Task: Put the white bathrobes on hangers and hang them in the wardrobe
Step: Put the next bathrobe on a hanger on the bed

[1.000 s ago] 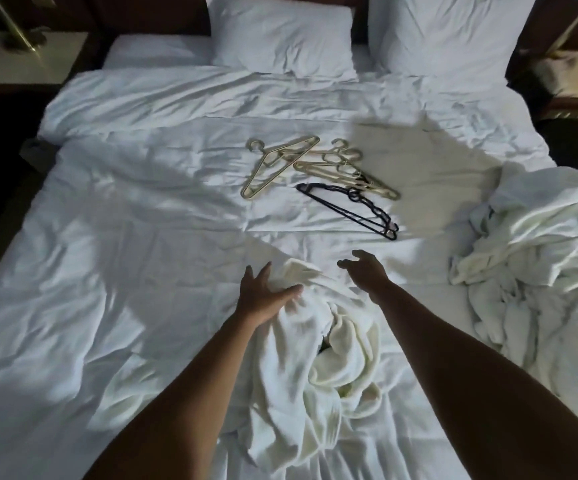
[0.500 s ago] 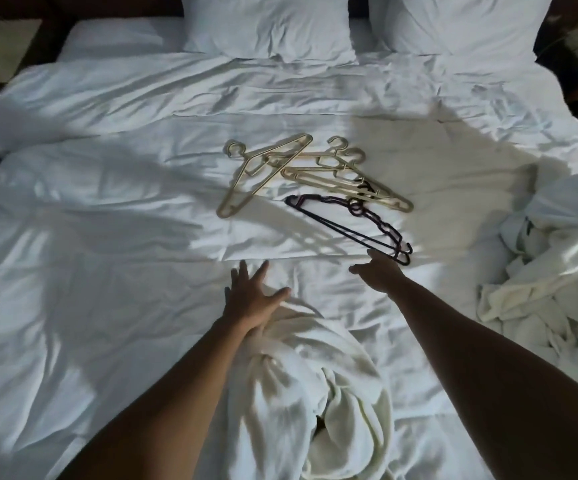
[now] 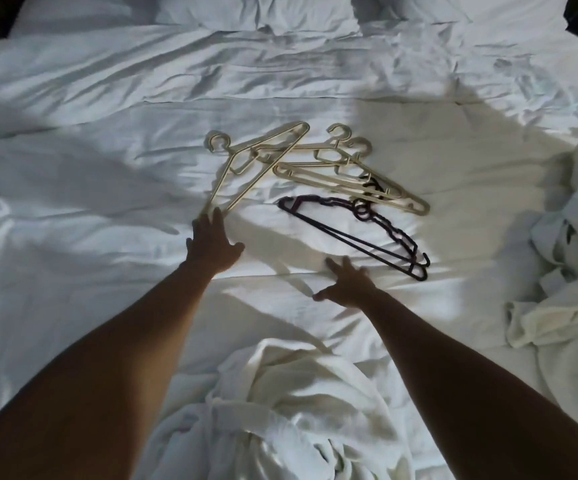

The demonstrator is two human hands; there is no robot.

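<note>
A crumpled white bathrobe (image 3: 280, 410) lies on the bed between my forearms at the bottom of the view. More white bathrobe cloth (image 3: 564, 306) is heaped at the right edge. Several hangers lie mid-bed: a leftmost beige hanger (image 3: 256, 164), other beige hangers (image 3: 346, 178) overlapping it, and dark hangers (image 3: 367, 230) in front. My left hand (image 3: 211, 247) is stretched out with fingers spread, its fingertips at the lower tip of the leftmost beige hanger. My right hand (image 3: 346, 282) hovers with fingers spread just short of the dark hangers, holding nothing.
The bed is covered by a rumpled white duvet (image 3: 90, 271) with patches of light and shadow. White pillows (image 3: 259, 12) lie along the top. Dark room corners show at the top left and top right.
Both hands have left the bathrobe and moved forward toward the hangers. The view has moved closer, so the bathrobe now lies lower in the frame.
</note>
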